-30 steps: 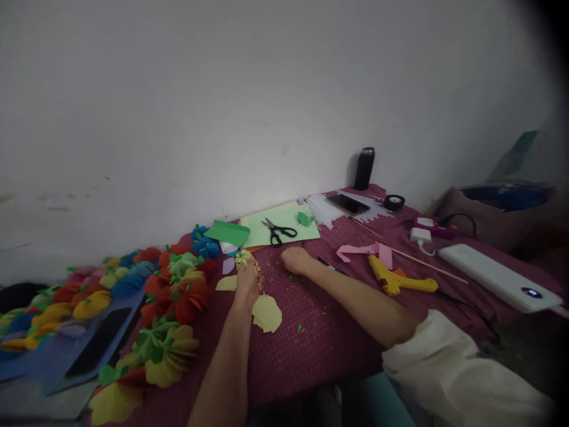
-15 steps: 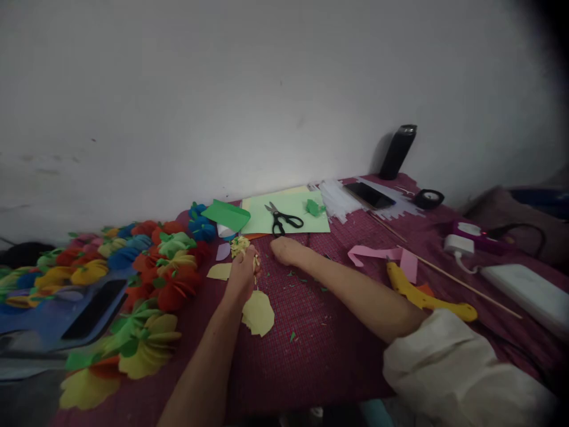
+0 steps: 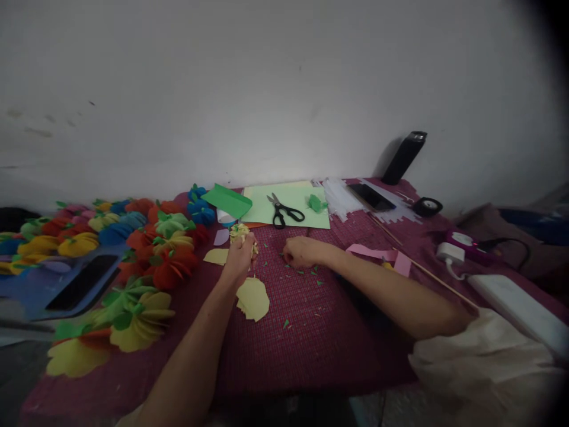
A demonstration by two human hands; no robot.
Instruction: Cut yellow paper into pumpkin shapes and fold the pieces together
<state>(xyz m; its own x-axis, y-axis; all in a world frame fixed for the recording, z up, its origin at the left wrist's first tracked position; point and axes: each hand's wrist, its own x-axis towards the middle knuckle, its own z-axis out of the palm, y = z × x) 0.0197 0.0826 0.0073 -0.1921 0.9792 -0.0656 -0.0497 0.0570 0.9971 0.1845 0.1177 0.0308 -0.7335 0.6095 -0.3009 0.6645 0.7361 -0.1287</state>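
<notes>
My left hand [image 3: 240, 258] is closed round a bunch of pale yellow and green paper scraps [image 3: 239, 231], held just over the table. To its right, my right hand [image 3: 303, 251] is low at the tablecloth with its fingers bent and pressed together; whatever they pinch is too small to make out. Small green paper bits [image 3: 306, 271] lie scattered around and below it. A stack of pale yellow paper pieces [image 3: 253, 298] lies below my left hand, and another yellow piece [image 3: 216, 256] is beside it. Black-handled scissors [image 3: 284, 212] rest on light green paper sheets [image 3: 258, 198].
Colourful paper pumpkins and flowers [image 3: 173, 264] crowd the left, around a dark phone [image 3: 82, 283]. Green paper [image 3: 227, 200] lies at the back. On the right are pink paper strips [image 3: 402, 264], a thin stick [image 3: 440, 281], tape [image 3: 427, 206], a black bottle [image 3: 404, 158] and a white power strip [image 3: 518, 308].
My right hand has moved slightly right and down, from below the scissors to the green bits. My right forearm now covers most of the yellow glue gun. The left hand keeps its scraps.
</notes>
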